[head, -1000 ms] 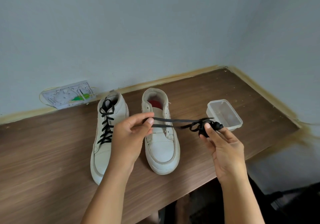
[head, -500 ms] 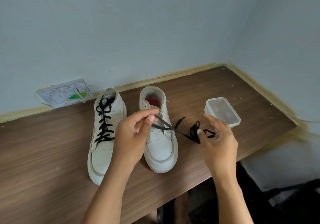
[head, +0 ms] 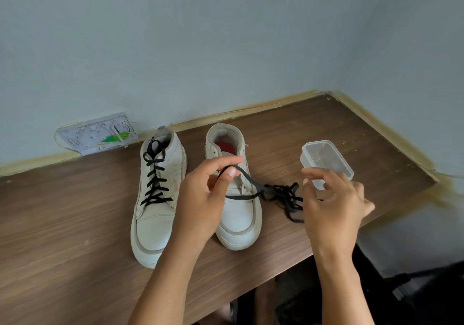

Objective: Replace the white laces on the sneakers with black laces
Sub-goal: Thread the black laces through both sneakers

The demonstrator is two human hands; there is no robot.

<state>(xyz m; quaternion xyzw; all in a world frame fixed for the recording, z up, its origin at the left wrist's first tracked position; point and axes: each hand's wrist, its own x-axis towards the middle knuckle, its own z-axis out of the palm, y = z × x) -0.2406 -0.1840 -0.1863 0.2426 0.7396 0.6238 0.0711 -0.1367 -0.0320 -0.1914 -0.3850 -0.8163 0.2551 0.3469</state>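
**Black lace held over an unlaced white sneaker**

Left hand (head: pixel 200 199) pinches a black lace (head: pixel 273 194) above the unlaced right sneaker (head: pixel 238 211); its tangled remainder lies on the wooden worktop (head: pixel 62 224). Right hand (head: pixel 331 204) hovers beside the tangle, fingers spread, gripping nothing. The left sneaker (head: pixel 155 199) wears black laces.

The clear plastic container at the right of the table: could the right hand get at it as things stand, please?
Probably yes. The right hand hovers open just in front of the clear plastic container, holding nothing, and nothing lies between them; the loose black lace sits off to its left.
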